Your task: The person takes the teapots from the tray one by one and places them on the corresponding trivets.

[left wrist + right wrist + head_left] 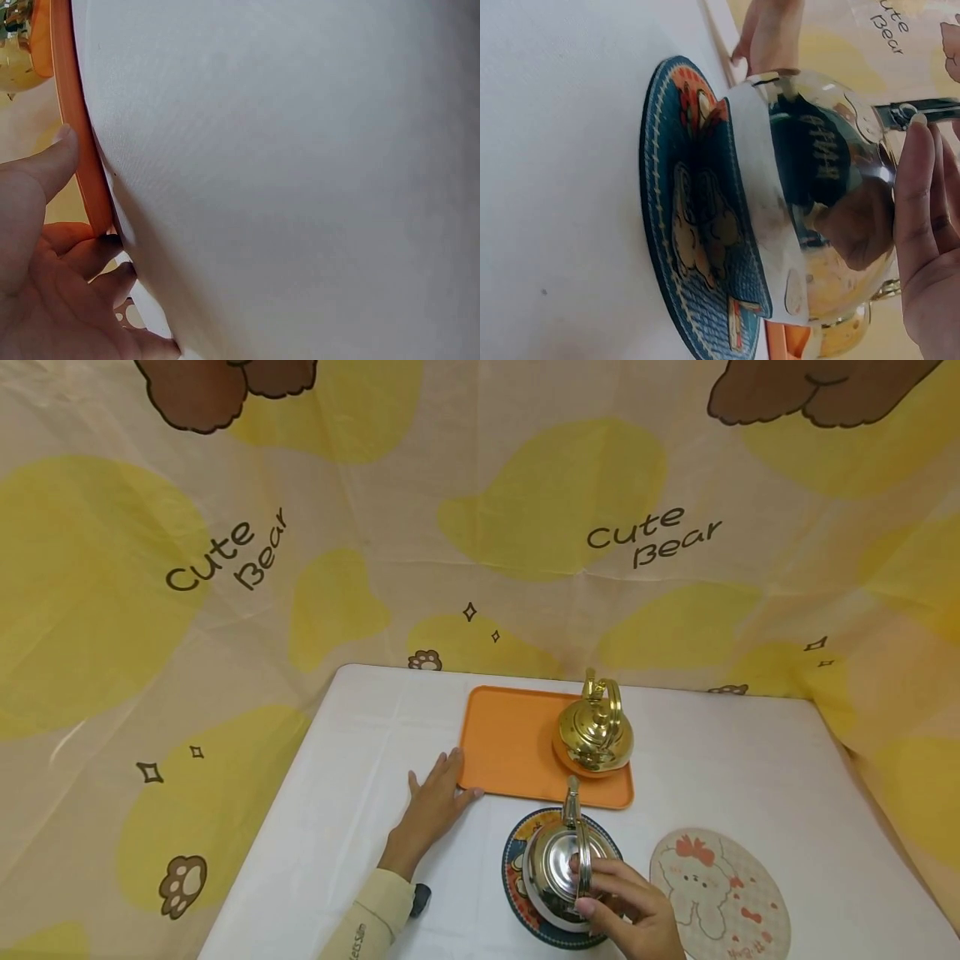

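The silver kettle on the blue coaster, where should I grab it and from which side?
Take the silver kettle by its upright arched handle, coming from above: the handle stands over the lid, while the body is round and slick. The right hand already grips there.

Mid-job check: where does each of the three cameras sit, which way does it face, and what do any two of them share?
Head: worn high, looking forward and down over the white table; shows the left hand at the orange tray and the right hand on the silver kettle.
Left wrist: low beside the table, looking along the tray's edge; shows the left hand's fingers.
Right wrist: low, tilted sideways, facing the silver kettle on the blue coaster; shows the right hand's fingers.
Shared: head and right wrist both show kettle and coaster.
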A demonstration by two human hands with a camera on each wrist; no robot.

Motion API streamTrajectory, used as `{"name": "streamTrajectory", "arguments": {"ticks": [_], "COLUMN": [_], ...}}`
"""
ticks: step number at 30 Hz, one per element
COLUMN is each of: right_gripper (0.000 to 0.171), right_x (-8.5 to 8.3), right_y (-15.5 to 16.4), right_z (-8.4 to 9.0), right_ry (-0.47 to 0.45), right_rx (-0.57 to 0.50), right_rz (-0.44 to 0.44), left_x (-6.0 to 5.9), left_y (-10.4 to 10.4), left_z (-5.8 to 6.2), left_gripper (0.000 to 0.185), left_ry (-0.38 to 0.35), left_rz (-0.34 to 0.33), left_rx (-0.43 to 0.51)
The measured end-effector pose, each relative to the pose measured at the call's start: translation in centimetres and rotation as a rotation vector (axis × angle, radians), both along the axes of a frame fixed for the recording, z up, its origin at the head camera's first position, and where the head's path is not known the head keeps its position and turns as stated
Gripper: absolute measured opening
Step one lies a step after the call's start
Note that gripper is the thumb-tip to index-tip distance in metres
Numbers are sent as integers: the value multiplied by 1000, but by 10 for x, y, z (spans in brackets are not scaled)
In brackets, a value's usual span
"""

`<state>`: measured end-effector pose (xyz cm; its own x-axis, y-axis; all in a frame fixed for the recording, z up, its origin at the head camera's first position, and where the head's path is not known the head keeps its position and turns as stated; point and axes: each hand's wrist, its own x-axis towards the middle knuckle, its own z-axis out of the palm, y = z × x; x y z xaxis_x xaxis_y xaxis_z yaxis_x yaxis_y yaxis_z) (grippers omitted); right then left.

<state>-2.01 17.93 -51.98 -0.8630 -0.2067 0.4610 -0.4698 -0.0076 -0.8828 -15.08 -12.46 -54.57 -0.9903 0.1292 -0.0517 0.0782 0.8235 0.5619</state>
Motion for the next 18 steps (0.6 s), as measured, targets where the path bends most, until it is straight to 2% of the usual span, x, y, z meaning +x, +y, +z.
{"name": "streamTrajectory", "arguments": {"ticks": [8, 14, 18], "right_gripper": [40, 34, 29], "right_x": [-2, -7, -10], "right_y": [7, 11, 12], "right_z": [8, 14, 17], "right_ry": [-83, -103, -149], "right_rx": [78, 83, 88], "right_rz": [-104, -108, -152], "left_x": [0, 1, 1], "left_y": [0, 0, 0], "left_z": [0, 1, 2], "left_gripper": [83, 83, 83], "left_ry": [-8, -13, -5], "left_rz": [3, 5, 3], "left_rx": [3, 7, 4]}}
